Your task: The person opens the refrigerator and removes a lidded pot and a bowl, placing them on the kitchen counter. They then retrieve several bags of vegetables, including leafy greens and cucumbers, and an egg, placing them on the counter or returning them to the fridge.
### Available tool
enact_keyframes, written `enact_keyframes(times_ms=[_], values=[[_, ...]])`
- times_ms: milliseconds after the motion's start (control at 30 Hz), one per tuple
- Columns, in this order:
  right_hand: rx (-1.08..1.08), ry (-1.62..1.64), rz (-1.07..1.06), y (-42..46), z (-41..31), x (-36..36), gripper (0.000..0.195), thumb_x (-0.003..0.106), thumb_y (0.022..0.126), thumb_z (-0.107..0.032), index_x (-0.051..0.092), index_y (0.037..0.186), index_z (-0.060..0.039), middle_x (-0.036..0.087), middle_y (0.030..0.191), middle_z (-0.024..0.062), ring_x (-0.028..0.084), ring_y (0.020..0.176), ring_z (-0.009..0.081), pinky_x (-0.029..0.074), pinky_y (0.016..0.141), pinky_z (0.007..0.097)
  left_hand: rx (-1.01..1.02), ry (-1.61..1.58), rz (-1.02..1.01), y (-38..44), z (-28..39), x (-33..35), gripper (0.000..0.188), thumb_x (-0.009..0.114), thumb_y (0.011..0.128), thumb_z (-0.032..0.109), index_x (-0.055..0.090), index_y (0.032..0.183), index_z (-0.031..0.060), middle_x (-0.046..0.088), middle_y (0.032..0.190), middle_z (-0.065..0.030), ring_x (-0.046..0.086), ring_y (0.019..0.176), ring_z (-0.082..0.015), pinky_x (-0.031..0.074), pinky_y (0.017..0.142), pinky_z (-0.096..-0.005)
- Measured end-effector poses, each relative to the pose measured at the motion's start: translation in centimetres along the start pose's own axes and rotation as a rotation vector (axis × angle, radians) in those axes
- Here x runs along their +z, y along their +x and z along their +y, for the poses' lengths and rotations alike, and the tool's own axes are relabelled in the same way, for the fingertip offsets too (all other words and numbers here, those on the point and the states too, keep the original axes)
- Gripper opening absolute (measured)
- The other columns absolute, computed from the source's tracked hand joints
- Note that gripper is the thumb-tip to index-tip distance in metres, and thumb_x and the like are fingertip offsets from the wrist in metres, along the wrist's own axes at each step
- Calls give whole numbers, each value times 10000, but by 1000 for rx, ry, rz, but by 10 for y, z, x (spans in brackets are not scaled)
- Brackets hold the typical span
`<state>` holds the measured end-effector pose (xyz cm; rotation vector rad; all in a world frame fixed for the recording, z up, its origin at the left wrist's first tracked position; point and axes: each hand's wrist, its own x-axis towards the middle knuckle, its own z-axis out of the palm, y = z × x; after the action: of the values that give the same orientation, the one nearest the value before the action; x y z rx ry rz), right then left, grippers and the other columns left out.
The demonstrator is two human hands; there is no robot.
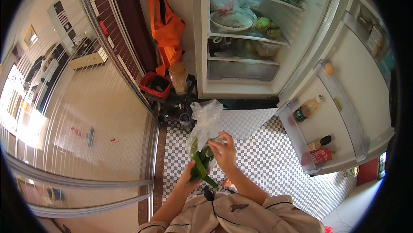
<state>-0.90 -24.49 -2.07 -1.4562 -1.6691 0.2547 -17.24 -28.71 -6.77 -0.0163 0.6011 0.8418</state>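
Observation:
My left hand (190, 176) holds long green vegetables (199, 165), perhaps peppers or leafy greens, from below. Around their upper part sits a clear plastic bag (208, 116), its crumpled loose end pointing away from me. The fingertips of my right hand (224, 152) pinch the edge of the bag beside the greens. Some of the vegetables stick out of the bag toward my body. In front of me an open refrigerator (238, 89) shows its shelves and a lower drawer.
The refrigerator door (342, 110) stands wide to the right, holding a drink bottle (308, 108) and a red packet (321, 156). A rack with a red container (155, 84) and a lidded jar (178, 78) is at left, below a hanging orange bag (167, 29). Glass sliding doors (96, 120) line the left.

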Motion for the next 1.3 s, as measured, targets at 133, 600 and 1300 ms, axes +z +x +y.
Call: enact_keyframes(times_ms=[133, 600, 1300], values=[[-93, 4, -108, -13, 11, 14, 118, 671, 753, -165, 692, 866, -137, 574, 967, 40, 584, 776, 198, 499, 585, 284, -5, -118, 246, 17, -5, -15, 383, 518, 884, 282, 436, 1153, 23, 518, 1094, -157, 542, 973, -309, 491, 852, -445], [336, 159, -293, -28, 51, 17, 139, 615, 798, -159, 666, 890, -68, 615, 796, 109, 602, 635, 224, 483, 561, 312, 257, 1102, 490, 2, 30, -61, 253, 430, 913, 174, 567, 1051, 12, 631, 763, -148, 652, 615, -243, 534, 484, -302], [241, 746, -758, 16, -52, -9, 279, 534, 863, -77, 495, 1139, -53, 563, 852, 75, 560, 768, 132, 454, 708, 265, 577, 1715, -14, -11, 64, 43, 288, 673, 732, 104, 611, 1008, 51, 640, 717, -87, 605, 636, -149, 453, 542, -282]])
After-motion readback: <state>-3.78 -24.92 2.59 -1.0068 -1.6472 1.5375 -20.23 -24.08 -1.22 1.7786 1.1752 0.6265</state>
